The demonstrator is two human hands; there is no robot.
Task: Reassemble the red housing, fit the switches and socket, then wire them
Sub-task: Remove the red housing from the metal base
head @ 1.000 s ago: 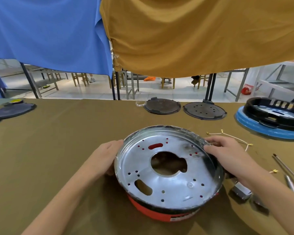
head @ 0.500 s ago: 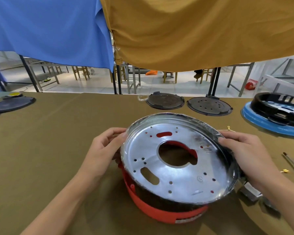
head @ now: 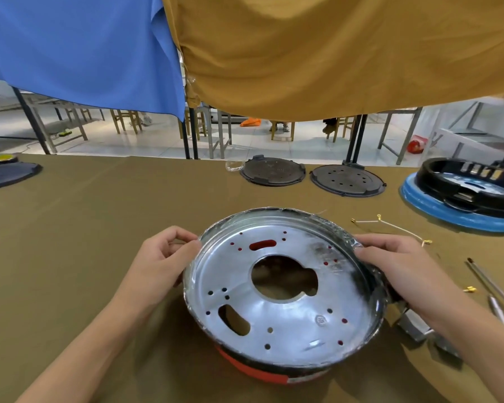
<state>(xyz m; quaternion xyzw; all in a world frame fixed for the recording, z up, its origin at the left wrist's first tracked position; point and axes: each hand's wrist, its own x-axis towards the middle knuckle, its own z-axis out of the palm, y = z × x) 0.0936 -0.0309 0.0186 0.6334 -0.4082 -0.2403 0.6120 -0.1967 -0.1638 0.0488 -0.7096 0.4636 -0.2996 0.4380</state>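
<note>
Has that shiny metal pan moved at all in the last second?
Yes. Half a second ago the metal pan was tilted up, exposing more of the red housing; now it sits lower on it.

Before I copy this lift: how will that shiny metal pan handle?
The metal pan looks thin and pressed, so probably light yet stiff. Both the left hand and right hand grip its rim, perhaps because it is wide. Its glossy surface may be slippery.

Bright, even daylight from the open floor beyond the hands; soft shadows pool under both forearms and just nearer than the hands on the surface (head: 70,228). Diffuse glare washes the metal pan (head: 282,286) between the hands. Wide-angle bowing toward the edges; slight blur on the near forearms.
</note>
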